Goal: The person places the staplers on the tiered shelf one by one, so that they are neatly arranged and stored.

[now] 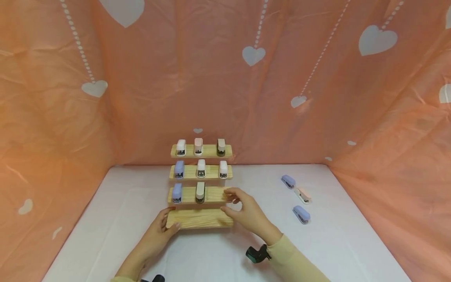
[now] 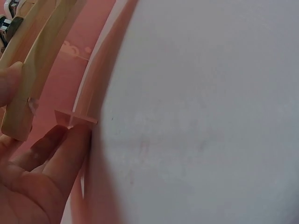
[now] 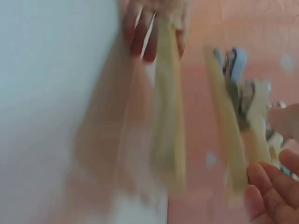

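A four-tier wooden display rack (image 1: pixel 200 218) stands on the white table, its lowest tier bare. My left hand (image 1: pixel 160 235) grips the left end of that tier, thumb over the front; the left wrist view shows fingers (image 2: pixel 70 149) by a clear bracket (image 2: pixel 74 116). My right hand (image 1: pixel 248 213) holds the right end of the tier above, its fingertips (image 3: pixel 259 179) at the wood. On this tier sit a purple stapler (image 1: pixel 177 193) and a grey-green stapler (image 1: pixel 200 192). Several more small staplers, including a white one (image 1: pixel 223 169) and a pink one (image 1: pixel 198 146), stand on the upper tiers.
To the right on the table lie a purple stapler (image 1: pixel 288 181), a pink and white stapler (image 1: pixel 303 195) and another purple stapler (image 1: pixel 301 214). Orange-pink cloth (image 1: pixel 275 117) with white hearts encloses the table at the back and sides.
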A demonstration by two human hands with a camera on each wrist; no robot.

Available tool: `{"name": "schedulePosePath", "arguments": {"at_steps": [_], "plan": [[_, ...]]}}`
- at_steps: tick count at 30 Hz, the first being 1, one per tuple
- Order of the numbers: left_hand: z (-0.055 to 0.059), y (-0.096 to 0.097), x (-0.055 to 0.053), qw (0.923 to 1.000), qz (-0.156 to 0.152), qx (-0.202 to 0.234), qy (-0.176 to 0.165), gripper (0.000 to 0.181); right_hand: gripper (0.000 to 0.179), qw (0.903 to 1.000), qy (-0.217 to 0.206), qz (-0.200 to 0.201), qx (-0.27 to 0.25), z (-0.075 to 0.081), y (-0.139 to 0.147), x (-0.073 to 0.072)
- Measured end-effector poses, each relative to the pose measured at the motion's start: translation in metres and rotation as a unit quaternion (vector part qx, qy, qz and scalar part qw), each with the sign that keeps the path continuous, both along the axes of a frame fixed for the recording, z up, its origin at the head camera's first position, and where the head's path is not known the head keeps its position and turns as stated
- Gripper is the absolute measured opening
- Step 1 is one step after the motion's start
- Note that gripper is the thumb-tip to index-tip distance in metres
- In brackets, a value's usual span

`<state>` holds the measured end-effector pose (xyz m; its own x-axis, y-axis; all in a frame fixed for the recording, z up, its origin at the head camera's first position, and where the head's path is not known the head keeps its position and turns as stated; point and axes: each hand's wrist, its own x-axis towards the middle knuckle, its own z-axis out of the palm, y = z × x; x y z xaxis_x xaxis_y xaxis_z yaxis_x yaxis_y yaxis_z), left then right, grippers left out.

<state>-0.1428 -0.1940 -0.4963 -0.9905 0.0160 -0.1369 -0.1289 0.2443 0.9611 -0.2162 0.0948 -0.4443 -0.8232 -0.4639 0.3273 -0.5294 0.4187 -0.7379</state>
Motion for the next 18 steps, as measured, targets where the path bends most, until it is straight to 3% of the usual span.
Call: {"name": "schedulePosePath", "arguments": {"at_steps": [5,14,18], "plan": [[0.003,0.000,0.001,0.9999,0.011,-0.005,0.000,0.067,0.042,0.9978,0.030,-0.059,0.010,-0.005,0.048,-0.004],[0.004,-0.001,0.002,0.9997,-0.013,-0.022,0.003,0.068,0.050,0.9897,-0.003,-0.134,0.050,-0.018,0.133,-0.006],[0.003,-0.002,0.002,1.0000,-0.003,-0.006,-0.001,0.066,0.053,0.9840,-0.013,-0.164,0.069,-0.019,0.157,-0.008]]}}
